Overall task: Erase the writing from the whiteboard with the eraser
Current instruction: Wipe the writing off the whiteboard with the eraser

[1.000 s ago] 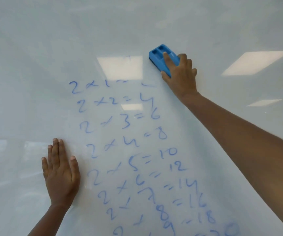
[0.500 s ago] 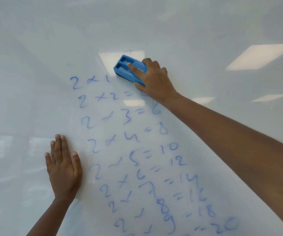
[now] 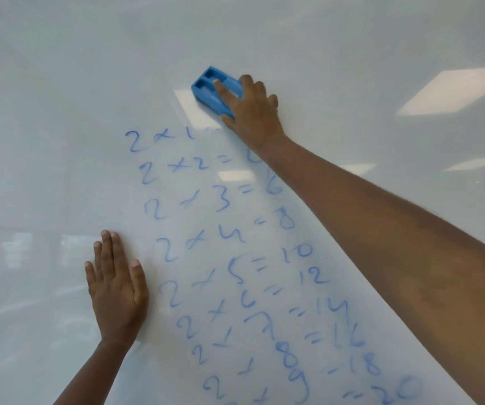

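The whiteboard (image 3: 60, 112) fills the whole view. Blue handwriting (image 3: 229, 258), a two-times table, runs down its middle. The right end of the top line is wiped away, leaving "2 x 1". My right hand (image 3: 253, 112) is shut on the blue eraser (image 3: 212, 90) and presses it flat on the board just above and right of that top line. My left hand (image 3: 117, 285) lies flat on the board, fingers together, left of the writing near the "2 x 5" line.
Reflections of ceiling lights (image 3: 451, 92) show on the glossy board at the upper right and under the eraser. My right forearm (image 3: 396, 244) crosses the board's right side and covers part of it.
The eraser swept left from right of the top line across its end, then moved slightly up. The "= 2" of the first line is gone. My left hand stayed put.
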Available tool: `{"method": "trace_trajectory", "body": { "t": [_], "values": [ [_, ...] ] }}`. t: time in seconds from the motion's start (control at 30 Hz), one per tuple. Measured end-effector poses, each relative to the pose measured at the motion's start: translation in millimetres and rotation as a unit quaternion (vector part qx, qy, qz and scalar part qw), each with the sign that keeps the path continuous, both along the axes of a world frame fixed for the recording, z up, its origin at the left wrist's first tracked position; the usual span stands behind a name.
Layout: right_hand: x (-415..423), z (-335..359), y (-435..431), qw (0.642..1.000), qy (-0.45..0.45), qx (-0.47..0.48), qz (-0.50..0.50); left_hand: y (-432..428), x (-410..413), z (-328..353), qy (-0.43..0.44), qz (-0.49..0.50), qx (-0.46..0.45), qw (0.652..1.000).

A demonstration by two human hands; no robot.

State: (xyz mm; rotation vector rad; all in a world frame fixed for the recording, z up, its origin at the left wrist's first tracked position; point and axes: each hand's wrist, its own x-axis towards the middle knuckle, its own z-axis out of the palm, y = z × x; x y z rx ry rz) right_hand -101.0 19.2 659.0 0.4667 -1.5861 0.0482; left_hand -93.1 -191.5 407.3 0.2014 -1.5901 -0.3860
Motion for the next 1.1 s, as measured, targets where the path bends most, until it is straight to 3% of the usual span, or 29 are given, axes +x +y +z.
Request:
{"method": "trace_trajectory", "body": {
  "t": [0.17,0.37,0.5,0.67,0.73,0.87,0.97,1.03,1.1],
  "values": [
    [-9,-34,24,0.994,0.035,0.103,0.000,1,1,0,0.001,-0.002,0.002,1.000],
    [-9,2,74,0.999,0.004,-0.041,-0.010,2,0,-1,0.004,0.000,0.005,1.000],
    [-5,9,47,0.999,-0.009,-0.046,0.009,2,1,0,0.005,0.000,0.002,1.000],
    [-7,-68,45,0.996,0.004,0.087,-0.004,4,1,-3,0.003,-0.006,0.000,1.000],
    [-7,-115,51,0.989,0.033,0.138,0.038,6,2,-6,0.000,-0.008,0.001,1.000],
    [-9,-206,84,0.950,0.106,0.275,0.099,9,2,-11,-0.004,-0.010,-0.001,1.000],
    [-13,-210,105,0.912,0.118,0.387,0.073,8,3,-11,-0.006,-0.010,0.000,1.000],
    [-13,-172,108,0.919,0.118,0.369,0.071,8,3,-11,-0.004,-0.012,0.000,1.000],
    [-12,-117,109,0.963,0.102,0.243,0.061,9,3,-11,0.001,-0.017,0.001,1.000]
  ]
}}
